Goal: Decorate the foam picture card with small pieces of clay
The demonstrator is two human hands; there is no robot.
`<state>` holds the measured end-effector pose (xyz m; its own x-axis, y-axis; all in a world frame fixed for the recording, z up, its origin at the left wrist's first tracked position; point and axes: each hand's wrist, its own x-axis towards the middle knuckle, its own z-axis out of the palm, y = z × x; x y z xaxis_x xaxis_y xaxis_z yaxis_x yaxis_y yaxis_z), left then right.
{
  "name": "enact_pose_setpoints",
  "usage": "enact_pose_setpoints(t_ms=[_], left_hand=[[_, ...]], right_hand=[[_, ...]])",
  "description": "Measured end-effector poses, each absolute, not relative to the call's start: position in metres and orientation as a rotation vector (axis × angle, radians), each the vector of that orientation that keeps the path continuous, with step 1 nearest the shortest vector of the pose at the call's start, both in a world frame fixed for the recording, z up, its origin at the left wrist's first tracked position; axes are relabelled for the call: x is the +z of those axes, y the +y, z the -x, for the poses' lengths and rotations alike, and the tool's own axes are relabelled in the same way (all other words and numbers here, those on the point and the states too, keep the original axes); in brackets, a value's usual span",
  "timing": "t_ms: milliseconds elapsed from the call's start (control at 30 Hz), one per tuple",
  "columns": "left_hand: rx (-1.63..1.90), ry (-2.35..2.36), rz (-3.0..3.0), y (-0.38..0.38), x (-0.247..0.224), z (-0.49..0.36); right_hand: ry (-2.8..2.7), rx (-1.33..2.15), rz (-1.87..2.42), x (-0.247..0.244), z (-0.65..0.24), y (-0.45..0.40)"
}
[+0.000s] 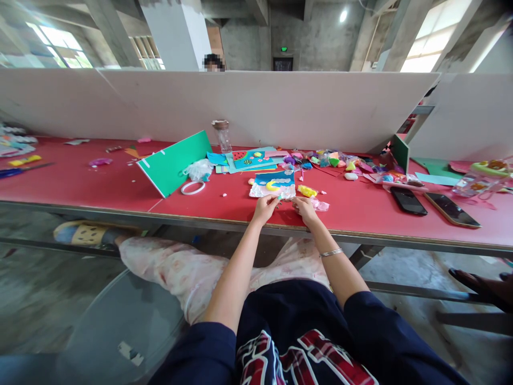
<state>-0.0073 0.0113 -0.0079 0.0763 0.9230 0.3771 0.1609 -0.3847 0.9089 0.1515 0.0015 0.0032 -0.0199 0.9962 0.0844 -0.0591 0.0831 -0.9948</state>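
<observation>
My left hand (pixel 265 209) is closed in a pinch at the table's front edge, with a small light-green piece (pixel 279 197) at its fingertips. Beside it, my right hand (pixel 305 210) has its fingers pressed together; whatever they hold is too small to make out. Just beyond both hands lies a blue and white picture (pixel 276 177) with a yellow crescent (pixel 273 185) on it, its lower part covered in whitish clay. A yellow packet (pixel 307 191) sits to its right, and a crumpled pink wrapper (pixel 320 205) lies close to my right hand.
Behind the picture are a watermelon card (pixel 245 158) and many colourful clay packets (pixel 334 160). A green board (pixel 176 164), a white ring (pixel 193 187) and a bottle (pixel 222 136) stand or lie leftward. Two phones (pixel 408 200) lie rightward. A white partition (pixel 240 107) closes the back.
</observation>
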Motion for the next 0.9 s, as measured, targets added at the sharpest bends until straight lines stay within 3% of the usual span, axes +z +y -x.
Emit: enact_pose_setpoints(t_ms=[900], left_hand=[[1.324,1.071,-1.588,0.0096,-0.0057,0.0047]], right_hand=[[-1.301,1.094,1.14,0.0087,-0.1508,-0.006]])
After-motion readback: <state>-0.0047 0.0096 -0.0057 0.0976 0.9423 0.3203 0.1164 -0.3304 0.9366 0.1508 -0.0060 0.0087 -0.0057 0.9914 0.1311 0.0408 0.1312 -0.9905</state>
